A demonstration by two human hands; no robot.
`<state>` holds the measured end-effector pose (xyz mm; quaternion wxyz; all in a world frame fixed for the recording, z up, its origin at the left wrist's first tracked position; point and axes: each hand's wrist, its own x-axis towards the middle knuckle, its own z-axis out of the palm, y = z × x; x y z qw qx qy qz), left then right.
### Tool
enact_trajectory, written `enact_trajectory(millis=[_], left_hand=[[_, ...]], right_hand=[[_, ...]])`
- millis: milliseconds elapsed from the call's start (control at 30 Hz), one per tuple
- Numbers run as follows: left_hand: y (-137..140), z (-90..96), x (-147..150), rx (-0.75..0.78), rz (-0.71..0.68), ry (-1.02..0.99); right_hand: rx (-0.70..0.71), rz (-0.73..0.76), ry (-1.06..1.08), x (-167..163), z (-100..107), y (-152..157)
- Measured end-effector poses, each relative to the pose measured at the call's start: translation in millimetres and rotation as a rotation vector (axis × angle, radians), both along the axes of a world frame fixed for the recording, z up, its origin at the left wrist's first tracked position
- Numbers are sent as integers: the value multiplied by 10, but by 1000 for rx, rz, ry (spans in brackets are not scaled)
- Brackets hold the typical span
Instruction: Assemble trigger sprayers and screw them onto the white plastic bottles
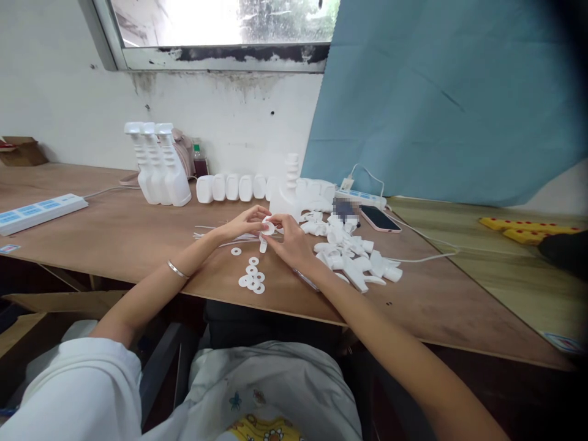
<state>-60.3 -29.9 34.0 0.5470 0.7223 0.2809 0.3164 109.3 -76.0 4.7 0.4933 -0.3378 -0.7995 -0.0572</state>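
Over the middle of the table, my left hand (248,223) and my right hand (291,242) meet with their fingers closed on a white spray trigger head (263,245). Its narrow end points down below the fingers. A round white face (269,228) shows between the fingertips; whether it is a loose washer or part of the head I cannot tell. Flat white ring washers (253,282) lie in a loose cluster just below the hands, with a single washer (236,252) apart to the left. Right of my right hand is a heap of white spray trigger heads (351,248).
White bottles (158,165) stand at the back left, and a row of white containers (233,187) lines the back. White tubes (206,235) lie behind my left wrist. A phone (380,218), a cable (425,257) and a power strip (41,211) also occupy the table.
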Motion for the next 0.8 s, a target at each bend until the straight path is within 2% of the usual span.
enact_trajectory(millis=[100, 200, 333, 400, 500, 633, 800], left_hand=[[-18, 2, 10, -81, -72, -17], [-22, -4, 35, -103, -87, -46], [-15, -36, 85, -79, 32, -27], [-20, -48, 106, -26, 117, 20], [-37, -48, 124, 48, 168, 81], [-57, -38, 131, 58, 187, 140], [-37, -70, 118, 89, 145, 191]], right_hand=[[95, -12, -46, 16, 4, 9], [152, -59, -132, 41, 11, 14], [212, -138, -266, 68, 39, 17], [255, -177, -334, 80, 47, 31], [305, -223, -409, 103, 34, 76], [289, -202, -458, 142, -6, 139], [236, -119, -438, 172, -30, 165]])
